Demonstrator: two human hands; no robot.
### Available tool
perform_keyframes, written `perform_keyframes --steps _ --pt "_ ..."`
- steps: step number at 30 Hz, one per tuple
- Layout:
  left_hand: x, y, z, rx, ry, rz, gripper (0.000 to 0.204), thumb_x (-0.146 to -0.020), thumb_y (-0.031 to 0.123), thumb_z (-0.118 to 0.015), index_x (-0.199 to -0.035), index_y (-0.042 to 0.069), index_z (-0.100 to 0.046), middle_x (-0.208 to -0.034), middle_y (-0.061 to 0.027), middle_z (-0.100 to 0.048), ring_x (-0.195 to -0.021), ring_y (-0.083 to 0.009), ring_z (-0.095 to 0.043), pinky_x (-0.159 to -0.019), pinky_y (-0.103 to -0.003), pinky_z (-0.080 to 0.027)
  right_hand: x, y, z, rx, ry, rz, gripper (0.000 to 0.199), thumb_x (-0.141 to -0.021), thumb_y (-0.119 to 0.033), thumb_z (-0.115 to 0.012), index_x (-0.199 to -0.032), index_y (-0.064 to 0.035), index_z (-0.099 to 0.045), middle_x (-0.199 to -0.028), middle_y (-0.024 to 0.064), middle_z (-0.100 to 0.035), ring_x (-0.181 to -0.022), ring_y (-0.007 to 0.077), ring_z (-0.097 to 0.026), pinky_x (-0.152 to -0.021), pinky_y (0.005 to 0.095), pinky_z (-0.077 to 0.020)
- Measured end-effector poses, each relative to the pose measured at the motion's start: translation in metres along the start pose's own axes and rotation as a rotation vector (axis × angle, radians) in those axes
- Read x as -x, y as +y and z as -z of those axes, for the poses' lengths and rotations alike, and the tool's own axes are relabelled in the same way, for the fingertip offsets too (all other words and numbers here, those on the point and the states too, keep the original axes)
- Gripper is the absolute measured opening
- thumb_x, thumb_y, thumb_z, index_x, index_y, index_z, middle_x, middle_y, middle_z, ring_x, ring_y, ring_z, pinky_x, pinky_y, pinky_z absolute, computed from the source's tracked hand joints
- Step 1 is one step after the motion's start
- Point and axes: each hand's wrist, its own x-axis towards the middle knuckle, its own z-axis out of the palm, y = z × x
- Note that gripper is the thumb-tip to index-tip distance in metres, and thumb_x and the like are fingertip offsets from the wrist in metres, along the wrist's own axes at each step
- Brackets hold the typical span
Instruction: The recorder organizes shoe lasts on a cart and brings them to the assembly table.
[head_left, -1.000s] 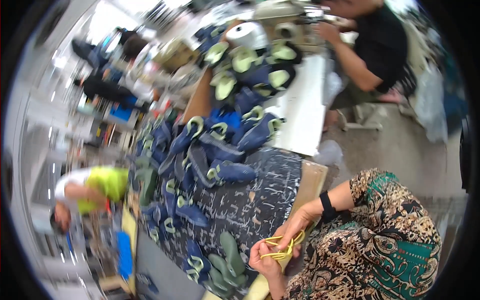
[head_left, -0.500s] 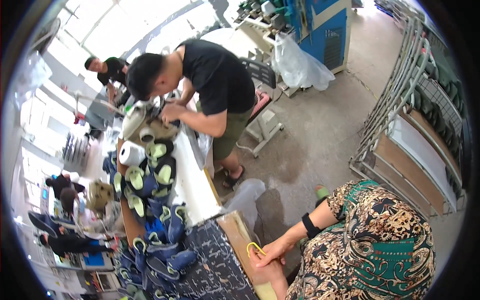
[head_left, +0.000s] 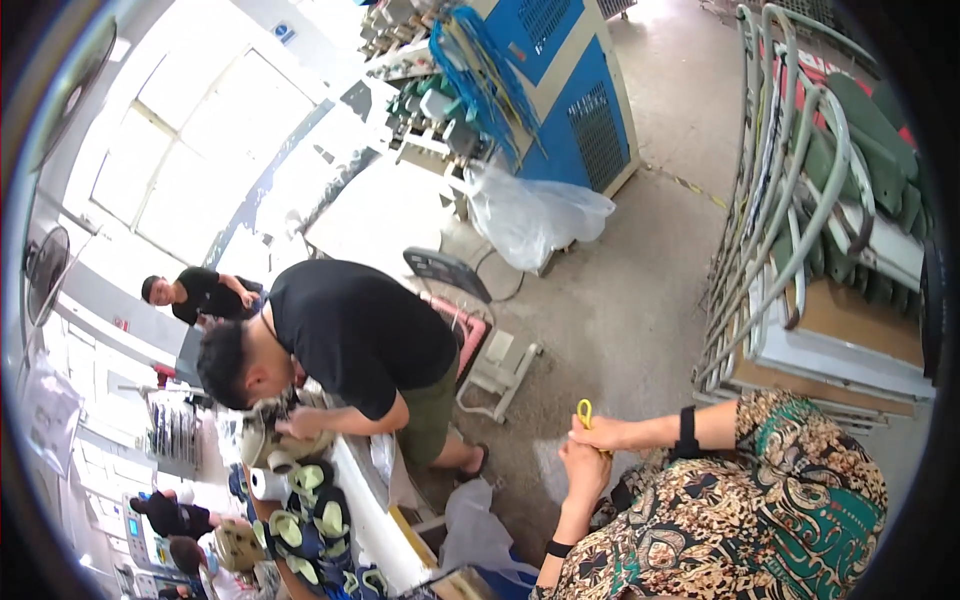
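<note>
My right hand, with a black band on its wrist, is closed around a yellow looped tool. The loop sticks out past the fingers, and the rest of the tool is mostly covered. Pressed up against it from below is my left hand, its fingers curled in. A bit of yellow shows between the two hands; what the left fingers hold, if anything, is hidden. Both hands are over the floor, in front of my patterned clothing.
A co-worker in a black shirt bends over a sewing machine at the left. Navy-and-green shoes pile on the bench beside a thread cone. A metal rack stands right; a plastic bag hangs by a blue machine.
My view has swung, so the bench and co-worker sit lower and farther left. My hands have moved away from the dark bench edge, still together with the yellow looped tool.
</note>
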Motion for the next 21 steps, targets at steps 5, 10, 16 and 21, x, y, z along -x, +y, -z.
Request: perform_keyframes --steps 5,10,16,21 --pt "-0.073 -0.017 -0.034 0.538 -0.313 0.262 0.049 -0.074 0.006 -0.058 -0.119 0.002 -0.040 -0.092 -0.0122 -0.057 -0.082 -0.0239 -0.057 -0.069 -0.034 -0.046 -0.023 -0.014 0.058 -0.165 0.066 -0.098 0.039 -0.087 -0.040 -0.044 -0.079 -0.0027 -0.054 -0.062 0.0030 -0.054 -0.051 0.0099 -0.045 -0.042 0.0274 -0.0346" --pt "-0.143 -0.059 -0.029 1.124 -0.631 0.329 0.067 -0.070 -0.003 -0.062 -0.129 0.001 -0.030 -0.110 -0.0080 -0.049 -0.099 -0.0156 -0.049 -0.084 -0.027 -0.042 -0.077 -0.015 0.098 -0.034 0.003 0.052 0.030 -0.084 -0.032 -0.050 -0.078 -0.0027 -0.055 -0.058 0.0024 -0.053 -0.051 0.0098 -0.047 -0.042 0.0269 -0.0360" --pt "-0.227 -0.140 -0.021 1.124 -0.515 0.434 0.078 -0.073 0.000 -0.063 -0.134 0.002 -0.015 -0.131 -0.0193 -0.033 -0.115 -0.0268 -0.042 -0.090 -0.034 -0.040 -0.166 -0.034 0.160 -0.180 0.396 -0.173 0.021 -0.083 -0.024 -0.054 -0.083 -0.0040 -0.055 -0.069 0.0008 -0.054 -0.059 0.0092 -0.048 -0.050 0.0269 -0.0396" --pt "-0.299 -0.186 -0.029 1.019 -0.670 0.443 0.068 -0.077 0.006 -0.063 -0.131 -0.001 -0.022 -0.122 -0.0191 -0.043 -0.087 -0.0189 -0.058 -0.072 -0.029 -0.047 -0.204 -0.030 0.233 -0.177 0.561 -0.264 0.015 -0.082 -0.020 -0.055 -0.080 -0.0055 -0.055 -0.066 0.0014 -0.052 -0.052 0.0079 -0.045 -0.045 0.0236 -0.0360"
